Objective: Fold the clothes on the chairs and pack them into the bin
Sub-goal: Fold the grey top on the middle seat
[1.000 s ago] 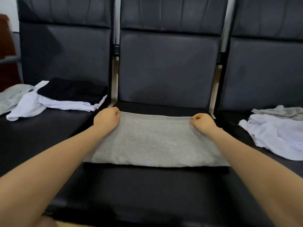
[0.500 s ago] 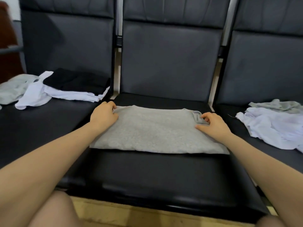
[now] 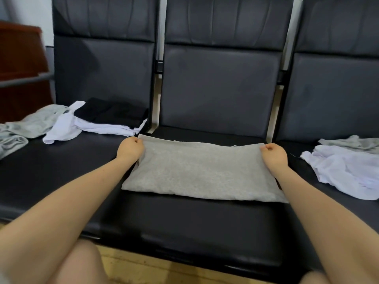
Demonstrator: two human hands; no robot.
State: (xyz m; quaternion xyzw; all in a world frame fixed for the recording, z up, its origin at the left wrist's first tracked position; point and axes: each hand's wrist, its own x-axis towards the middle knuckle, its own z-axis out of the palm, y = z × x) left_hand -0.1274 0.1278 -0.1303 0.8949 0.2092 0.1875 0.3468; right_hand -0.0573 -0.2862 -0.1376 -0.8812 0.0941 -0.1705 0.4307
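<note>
Grey garment (image 3: 202,171) lies folded flat on the middle chair seat (image 3: 194,226), long side running left to right, near edge resting on the black cushion. Its far edge is raised slightly off the seat.

My left hand (image 3: 129,149) pinches the far left corner of the garment, fingers curled around the fabric edge. My right hand (image 3: 273,154) pinches the far right corner in the same way, thumb and fingers closed on the cloth. Both forearms reach forward from the bottom of the view, one on each side of the garment.

Left chair seat (image 3: 61,160): a folded black garment (image 3: 111,112) sits on top of a folded white garment (image 3: 106,128), near the gap to the middle chair. Beside them, further left, a loose white piece (image 3: 61,130) and a crumpled grey garment (image 3: 30,124) that runs off the left edge of the view.

Right chair seat (image 3: 303,171): a crumpled white garment (image 3: 348,173) lies unfolded, with a grey piece (image 3: 352,142) just behind it, touching.

Chair backs are dark, padded, upright. A reddish-brown cabinet (image 3: 20,64) stands at far left. I cannot see any bin.
</note>
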